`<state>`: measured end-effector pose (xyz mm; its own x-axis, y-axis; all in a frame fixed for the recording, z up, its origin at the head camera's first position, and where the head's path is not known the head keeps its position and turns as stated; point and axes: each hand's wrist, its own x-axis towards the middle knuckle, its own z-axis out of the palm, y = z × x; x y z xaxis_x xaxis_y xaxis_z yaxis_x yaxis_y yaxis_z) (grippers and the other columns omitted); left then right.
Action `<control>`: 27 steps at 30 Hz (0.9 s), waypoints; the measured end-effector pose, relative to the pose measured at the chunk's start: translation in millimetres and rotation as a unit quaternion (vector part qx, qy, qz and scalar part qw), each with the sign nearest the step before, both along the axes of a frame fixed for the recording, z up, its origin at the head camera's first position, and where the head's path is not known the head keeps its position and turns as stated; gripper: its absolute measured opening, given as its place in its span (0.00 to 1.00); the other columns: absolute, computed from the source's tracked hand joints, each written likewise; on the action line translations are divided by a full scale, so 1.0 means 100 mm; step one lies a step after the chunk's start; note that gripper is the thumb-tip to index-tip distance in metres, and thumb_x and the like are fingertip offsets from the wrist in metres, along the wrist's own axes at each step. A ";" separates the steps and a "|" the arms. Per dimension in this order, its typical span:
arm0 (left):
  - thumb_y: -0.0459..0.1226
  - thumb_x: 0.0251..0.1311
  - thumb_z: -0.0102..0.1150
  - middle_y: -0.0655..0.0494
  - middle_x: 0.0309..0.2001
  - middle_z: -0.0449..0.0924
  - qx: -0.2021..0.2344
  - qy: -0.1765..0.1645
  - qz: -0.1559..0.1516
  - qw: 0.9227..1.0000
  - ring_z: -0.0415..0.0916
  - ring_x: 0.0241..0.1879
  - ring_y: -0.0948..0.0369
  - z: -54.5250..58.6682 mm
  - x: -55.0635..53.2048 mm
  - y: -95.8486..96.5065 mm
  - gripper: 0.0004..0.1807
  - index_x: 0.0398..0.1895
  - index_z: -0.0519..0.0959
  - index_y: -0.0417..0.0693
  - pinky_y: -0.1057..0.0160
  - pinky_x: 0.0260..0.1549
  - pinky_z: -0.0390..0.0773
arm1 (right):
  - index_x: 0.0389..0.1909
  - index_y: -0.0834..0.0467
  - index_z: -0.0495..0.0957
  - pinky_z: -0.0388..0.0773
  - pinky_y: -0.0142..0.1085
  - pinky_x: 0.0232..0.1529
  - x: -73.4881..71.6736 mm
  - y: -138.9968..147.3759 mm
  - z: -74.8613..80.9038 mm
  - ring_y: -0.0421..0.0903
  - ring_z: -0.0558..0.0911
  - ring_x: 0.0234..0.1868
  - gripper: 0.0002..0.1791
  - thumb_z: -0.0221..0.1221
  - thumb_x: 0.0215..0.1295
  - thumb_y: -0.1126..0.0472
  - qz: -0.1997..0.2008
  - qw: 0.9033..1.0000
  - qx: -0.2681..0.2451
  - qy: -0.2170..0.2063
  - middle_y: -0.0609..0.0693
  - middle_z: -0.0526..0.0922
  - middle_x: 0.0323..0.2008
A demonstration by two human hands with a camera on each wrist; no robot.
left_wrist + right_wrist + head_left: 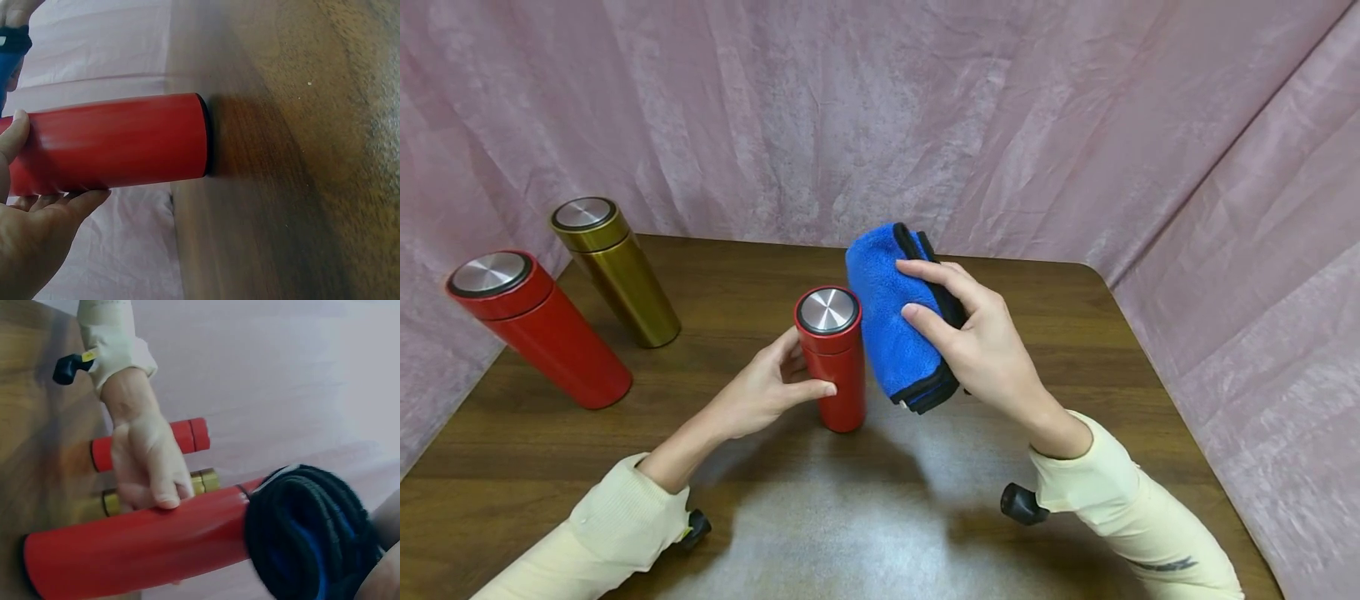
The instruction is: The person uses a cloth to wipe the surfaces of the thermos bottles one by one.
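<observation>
My left hand [769, 385] grips a red thermos bottle [842, 379] from its left side, thumb across the front and fingers behind. The bottle stands upright with a silver disc on its lid; in the left wrist view its black base [207, 134] is close over the wood. My right hand [985, 337] holds a folded blue towel [887, 321] with black edging, thumb and fingers spread over its front. In the head view the towel is just right of the bottle, and in the right wrist view its rolled end [306, 531] overlaps the bottle's lid end.
A second red thermos [561, 342] and a gold thermos [628, 287] stand at the left of the wooden table [1045, 358]. A pink curtain [865, 108] hangs behind and along the right side. Small black cameras [1022, 504] are strapped at both wrists.
</observation>
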<state>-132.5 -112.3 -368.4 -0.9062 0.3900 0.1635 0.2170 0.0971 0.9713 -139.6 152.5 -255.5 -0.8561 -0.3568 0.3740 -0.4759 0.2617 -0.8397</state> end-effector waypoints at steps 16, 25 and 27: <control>0.30 0.62 0.71 0.46 0.66 0.74 0.004 -0.008 0.008 1.000 0.76 0.64 0.49 -0.02 -0.01 -0.03 0.39 0.74 0.63 0.42 0.61 0.60 0.78 | 0.70 0.61 0.71 0.83 0.49 0.53 -0.26 -0.13 -0.69 0.58 0.78 0.57 0.27 0.59 0.71 0.70 0.049 0.988 -0.031 -0.144 0.62 0.74 0.64; 0.30 0.62 0.71 0.45 0.65 0.76 0.013 -0.015 0.022 1.000 0.77 0.61 0.48 -0.05 -0.04 -0.06 0.37 0.73 0.65 0.43 0.60 0.57 0.80 | 0.72 0.58 0.70 0.81 0.49 0.55 -0.28 -0.11 -1.08 0.58 0.79 0.56 0.27 0.57 0.73 0.66 0.023 0.980 0.076 -0.183 0.63 0.72 0.67; 0.30 0.62 0.71 0.45 0.65 0.75 0.016 -0.020 0.024 0.999 0.77 0.62 0.48 -0.04 -0.04 -0.05 0.38 0.73 0.65 0.43 0.60 0.57 0.80 | 0.72 0.57 0.70 0.80 0.48 0.55 -0.28 -0.11 -1.14 0.57 0.79 0.55 0.26 0.57 0.74 0.66 0.017 0.976 0.091 -0.197 0.62 0.72 0.67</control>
<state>-136.4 -117.5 -372.6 -0.9296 0.3420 0.1377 0.1734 0.0760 0.9819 -167.8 141.3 -369.6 -0.9070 -0.4176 -0.0548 -0.1358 0.4132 -0.9005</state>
